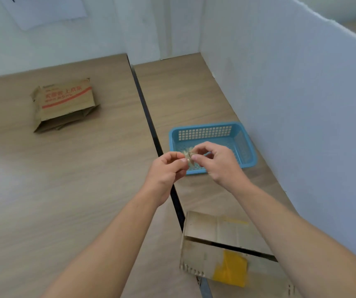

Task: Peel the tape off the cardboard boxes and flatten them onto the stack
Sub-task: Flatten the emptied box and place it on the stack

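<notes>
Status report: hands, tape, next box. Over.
Left hand and right hand pinching one tape wad above blue basket. Box near, yellow tape on it; flattened stack far left. Nothing between wad and basket.

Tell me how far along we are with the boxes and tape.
Done: a stack of flattened boxes lies far left on the table. In hand: the left hand and right hand pinch a crumpled tape wad over the blue basket. Left: the near box is not on the stack; its yellow patch may be tape, I cannot tell.
</notes>
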